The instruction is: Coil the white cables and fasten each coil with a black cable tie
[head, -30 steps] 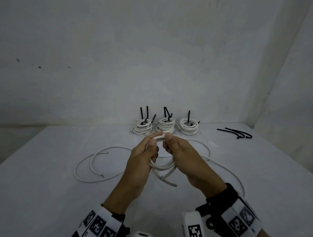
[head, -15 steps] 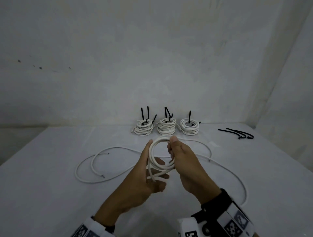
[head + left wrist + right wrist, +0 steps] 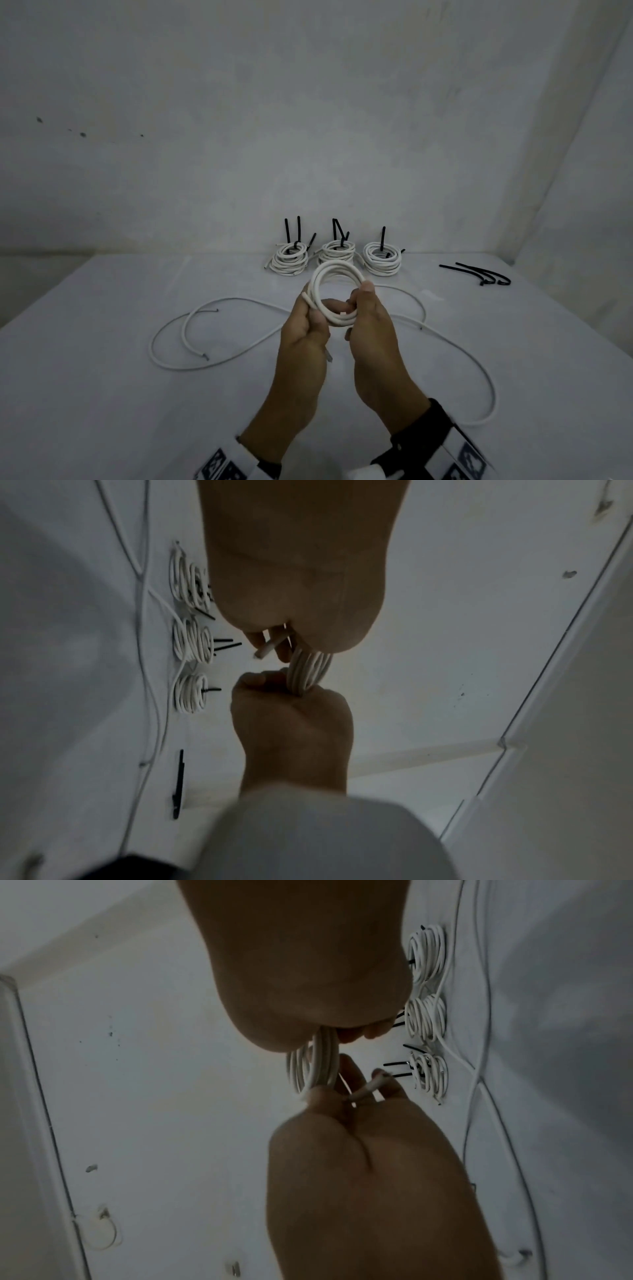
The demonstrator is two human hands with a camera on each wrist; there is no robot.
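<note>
I hold a white cable coil of several loops upright above the table, its opening facing me. My left hand grips its left lower side, thumb on the front by a cable end. My right hand pinches the right side, thumb on top. In the left wrist view the loops run between both hands and a cut end sticks out. The right wrist view shows the same coil. Loose black cable ties lie at the far right.
Three tied coils with black tie tails stand along the back wall. A loose white cable curls on the table to the left. Another sweeps round on the right. Walls close the back and right.
The coil has risen and turned to face me. My left hand let go at the top, opened below, and now grips the coil's left side. The hanging tail is no longer below.
</note>
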